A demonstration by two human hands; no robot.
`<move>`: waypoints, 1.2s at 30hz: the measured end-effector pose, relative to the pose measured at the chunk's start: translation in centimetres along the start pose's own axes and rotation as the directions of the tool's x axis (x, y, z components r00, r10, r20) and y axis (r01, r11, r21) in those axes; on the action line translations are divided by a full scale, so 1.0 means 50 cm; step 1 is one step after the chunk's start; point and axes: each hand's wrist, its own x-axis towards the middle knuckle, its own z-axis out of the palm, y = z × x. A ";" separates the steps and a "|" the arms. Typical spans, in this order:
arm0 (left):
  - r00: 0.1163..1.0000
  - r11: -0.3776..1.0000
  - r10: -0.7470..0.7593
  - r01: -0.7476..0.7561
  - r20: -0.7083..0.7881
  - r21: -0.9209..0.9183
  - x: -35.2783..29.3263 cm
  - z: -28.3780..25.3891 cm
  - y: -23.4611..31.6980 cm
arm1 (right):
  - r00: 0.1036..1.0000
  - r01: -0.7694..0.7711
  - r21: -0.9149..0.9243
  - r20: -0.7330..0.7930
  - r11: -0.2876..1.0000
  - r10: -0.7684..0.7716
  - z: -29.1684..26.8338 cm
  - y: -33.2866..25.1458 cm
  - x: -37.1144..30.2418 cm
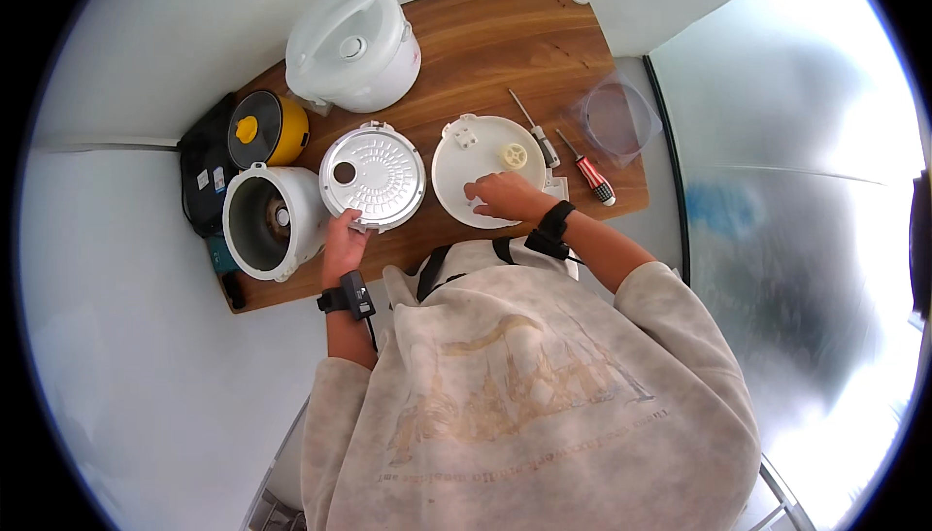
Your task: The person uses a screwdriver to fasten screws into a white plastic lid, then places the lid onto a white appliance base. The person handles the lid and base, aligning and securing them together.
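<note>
A round silvery inner lid (386,167) with a white rim and one dark hole lies toward the left of the table's middle. My left hand (344,238) grips its near edge, thumb on top. To its right is a white round plastic lid shell (454,170), inner side up, with a cream round cap (514,155) in it. Over this shell my right hand (507,196) has its fingers bent together, close to its inner surface. Whatever the fingertips hold is too small to make out. Both wrists wear black straps with small devices.
Two screwdrivers, one grey (546,147) and one red-handled (592,178), lie right of the shell, near a clear plastic tub (619,118). An open white rice cooker (309,203), a yellow pot (291,131) and a closed white cooker (383,75) stand left and back.
</note>
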 end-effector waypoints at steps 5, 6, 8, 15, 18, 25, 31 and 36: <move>1.000 1.000 -0.021 0.020 -0.015 -0.018 0.013 -0.003 -0.021 | 0.993 0.109 -0.113 -0.025 0.988 -0.112 0.039 0.007 0.032; 0.999 0.999 -0.037 0.037 -0.005 -0.030 0.020 -0.010 -0.027 | 0.994 0.100 -0.130 -0.019 0.986 -0.104 0.043 0.007 0.034; 0.999 0.997 -0.051 0.051 -0.014 -0.052 0.030 -0.020 -0.039 | 0.996 0.081 -0.164 -0.012 0.983 -0.084 0.047 0.005 0.034; 0.992 0.992 -0.123 0.123 -0.011 0.031 0.052 -0.055 -0.070 | 0.893 -0.220 0.097 -0.380 0.971 0.241 -0.051 0.058 0.028; 0.977 0.959 -0.183 0.202 -0.107 0.198 0.068 -0.080 -0.090 | 0.691 -0.469 0.175 -0.539 0.866 0.483 -0.111 0.137 0.021; 0.941 0.796 -0.295 0.338 -0.167 0.502 0.068 -0.088 -0.113 | 0.637 -0.660 0.051 -0.492 0.750 0.594 -0.107 0.271 0.027; 0.905 0.565 -0.357 0.405 -0.230 0.719 0.039 -0.036 -0.080 | 0.631 -0.658 0.113 -0.457 0.745 0.627 -0.087 0.285 0.044; 0.879 0.466 -0.392 0.444 -0.272 0.765 0.042 -0.035 -0.078 | 0.616 -0.663 0.140 -0.456 0.736 0.642 -0.097 0.274 0.032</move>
